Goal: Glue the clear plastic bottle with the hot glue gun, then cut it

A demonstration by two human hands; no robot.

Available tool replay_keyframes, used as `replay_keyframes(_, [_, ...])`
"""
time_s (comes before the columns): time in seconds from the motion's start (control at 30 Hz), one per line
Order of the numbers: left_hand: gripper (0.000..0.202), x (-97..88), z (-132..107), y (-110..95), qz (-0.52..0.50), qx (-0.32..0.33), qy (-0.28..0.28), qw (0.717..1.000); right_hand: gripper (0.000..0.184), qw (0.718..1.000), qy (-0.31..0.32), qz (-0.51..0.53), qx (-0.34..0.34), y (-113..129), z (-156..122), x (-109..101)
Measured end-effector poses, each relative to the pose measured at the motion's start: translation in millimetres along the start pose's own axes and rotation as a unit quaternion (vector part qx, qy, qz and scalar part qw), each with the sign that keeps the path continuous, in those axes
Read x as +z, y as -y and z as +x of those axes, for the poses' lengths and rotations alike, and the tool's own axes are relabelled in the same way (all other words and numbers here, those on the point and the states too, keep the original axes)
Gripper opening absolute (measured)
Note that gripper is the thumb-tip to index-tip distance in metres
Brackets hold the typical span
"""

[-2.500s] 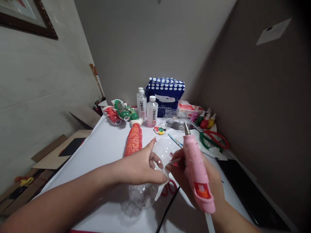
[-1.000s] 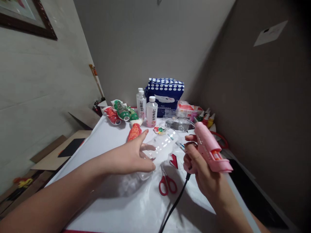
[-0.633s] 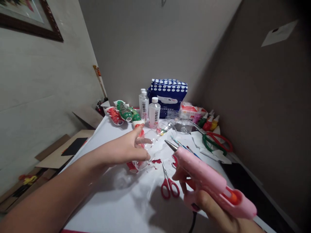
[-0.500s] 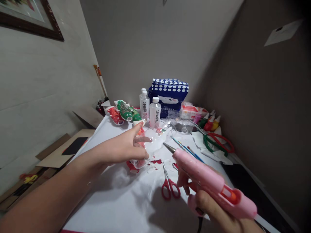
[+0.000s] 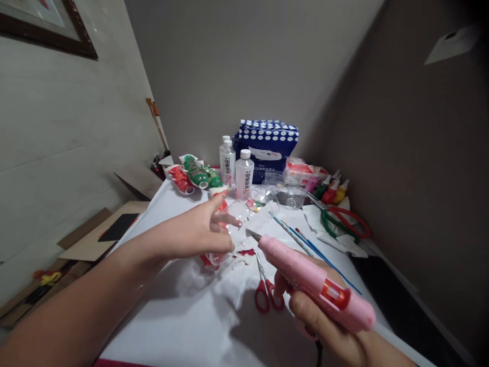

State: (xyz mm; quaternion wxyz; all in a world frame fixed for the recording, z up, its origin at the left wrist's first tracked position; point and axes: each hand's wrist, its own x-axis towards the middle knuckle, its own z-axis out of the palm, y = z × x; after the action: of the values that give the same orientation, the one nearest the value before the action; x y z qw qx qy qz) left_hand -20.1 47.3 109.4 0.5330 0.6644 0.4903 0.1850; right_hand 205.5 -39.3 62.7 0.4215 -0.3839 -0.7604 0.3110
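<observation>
My right hand grips a pink hot glue gun, whose metal nozzle points left toward a clear plastic bottle. That bottle lies on the white table. My left hand rests on the bottle's near end, thumb and two fingers pressing it, index finger stretched out. A long red decorated piece lies under the bottle, mostly hidden by my hand. Small red-handled scissors lie just below the gun's nozzle.
At the back stand two white-capped bottles, a blue dotted pack and red and green decorated bottle pieces. Paint tubes, large scissors and thin brushes lie right. Cardboard sits on the floor left.
The glue gun swung from upright to level, its nozzle now aimed left near the bottle. My left hand slid the bottle away from me over the red piece.
</observation>
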Motion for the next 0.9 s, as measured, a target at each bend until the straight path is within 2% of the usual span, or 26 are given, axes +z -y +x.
replay_keyframes(0.27, [0.111, -0.8, 0.7, -0.7, 0.030, 0.012, 0.006, 0.999, 0.017, 0.999, 0.007, -0.013, -0.039, -7.6, -1.9, -0.3])
replay_keyframes(0.6, [0.110, -1.7, 0.4, -2.4, 0.025, 0.017, 0.019, 0.999, 0.034, 1.000, -0.016, -0.008, 0.004, -0.5, 0.9, 1.7])
replay_keyframes(0.9, [0.105, -2.3, -2.1, -3.1, 0.020, 0.014, 0.020, 1.000, 0.027, 0.999, -0.047, 0.006, 0.023, -3.4, -7.4, 1.5])
